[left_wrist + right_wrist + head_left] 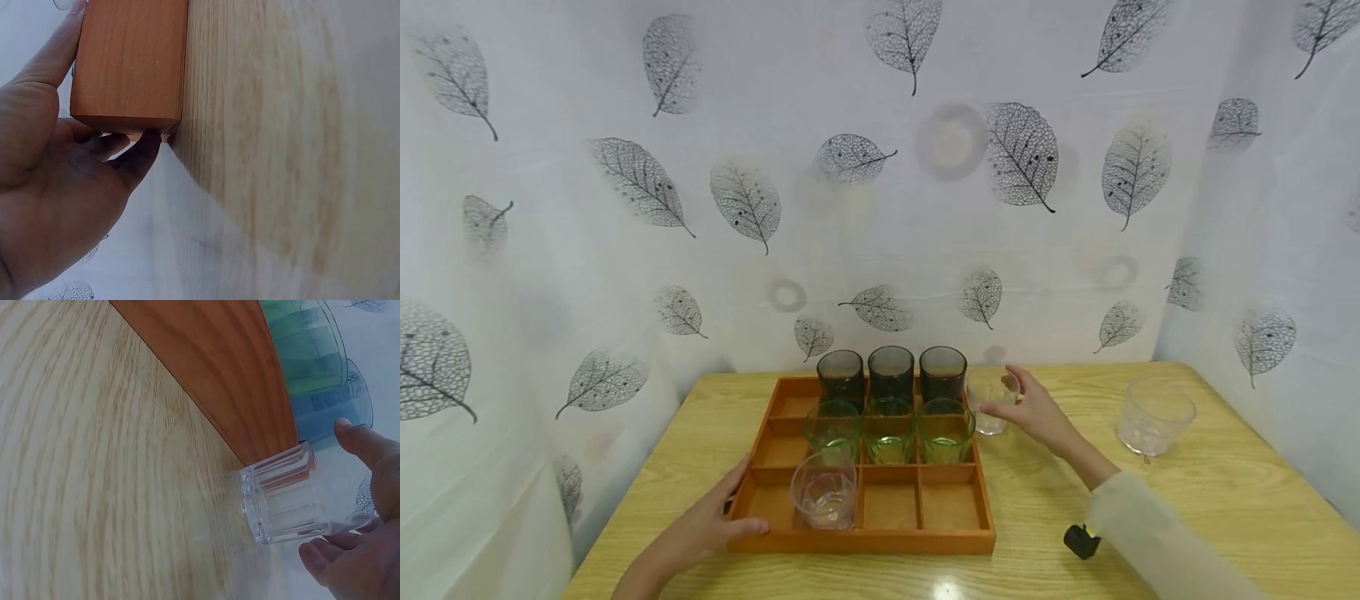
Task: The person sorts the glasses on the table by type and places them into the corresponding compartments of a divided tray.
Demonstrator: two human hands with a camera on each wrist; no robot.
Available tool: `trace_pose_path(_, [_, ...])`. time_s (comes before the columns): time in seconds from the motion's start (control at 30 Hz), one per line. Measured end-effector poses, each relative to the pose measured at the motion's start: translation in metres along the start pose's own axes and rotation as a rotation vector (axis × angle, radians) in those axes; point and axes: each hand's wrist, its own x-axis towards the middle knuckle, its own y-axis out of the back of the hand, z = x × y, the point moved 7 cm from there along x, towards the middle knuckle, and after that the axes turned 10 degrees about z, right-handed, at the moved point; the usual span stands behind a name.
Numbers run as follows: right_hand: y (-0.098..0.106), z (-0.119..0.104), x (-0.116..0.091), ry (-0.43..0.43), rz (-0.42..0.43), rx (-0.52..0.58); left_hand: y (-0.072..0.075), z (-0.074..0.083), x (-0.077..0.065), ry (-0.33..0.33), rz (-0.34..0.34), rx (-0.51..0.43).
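A wooden divided tray [865, 543] lies on the table. My left hand [703, 525] grips its front left corner, thumb along the front wall and fingers against the left side; the left wrist view shows those fingers [140, 162] curled round the corner. My right hand [1033, 412] holds a colourless glass [990, 417] beside the tray's right wall, thumb and fingers spread about its upper part. In the right wrist view this glass [284, 500] has a ribbed lower part. In the tray stand three dark grey glasses [891, 371] behind three green glasses [889, 433], and one colourless glass [825, 496] in front.
Another colourless glass [1153, 417] stands on the table's right side. A small black object [1081, 542] lies beside the right sleeve [1157, 533]. Behind the wooden table [1030, 517] hangs a white curtain [880, 233] with leaf prints.
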Motion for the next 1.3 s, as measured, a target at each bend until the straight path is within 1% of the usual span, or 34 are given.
trace_pose_path(0.3, [0.000,-0.001,0.001,0.027,0.012,0.005,-0.001,-0.002,0.000,0.007,0.006,-0.007])
trace_pose_path(0.4, [0.001,0.000,-0.001,0.017,0.014,0.003,-0.001,-0.001,0.000,0.002,0.002,-0.007])
trace_pose_path(0.5, [0.003,0.000,-0.004,0.013,0.016,-0.009,-0.002,0.000,0.001,-0.011,-0.001,-0.001])
trace_pose_path(0.67, [0.010,-0.005,-0.010,0.019,0.027,-0.032,-0.001,0.000,-0.001,0.008,0.002,-0.005])
trace_pose_path(0.8, [0.017,-0.011,-0.018,0.026,0.025,-0.048,-0.001,0.000,0.000,0.015,0.007,0.004])
trace_pose_path(0.93, [0.025,-0.019,-0.029,0.031,0.016,-0.052,-0.001,0.001,0.000,0.003,0.007,0.028])
trace_pose_path(1.07, [0.033,-0.029,-0.041,0.044,0.006,-0.043,-0.001,0.000,0.000,0.013,0.002,0.024])
trace_pose_path(1.3, [0.046,-0.049,-0.060,0.088,0.011,-0.098,-0.002,-0.001,0.001,0.018,-0.004,0.001])
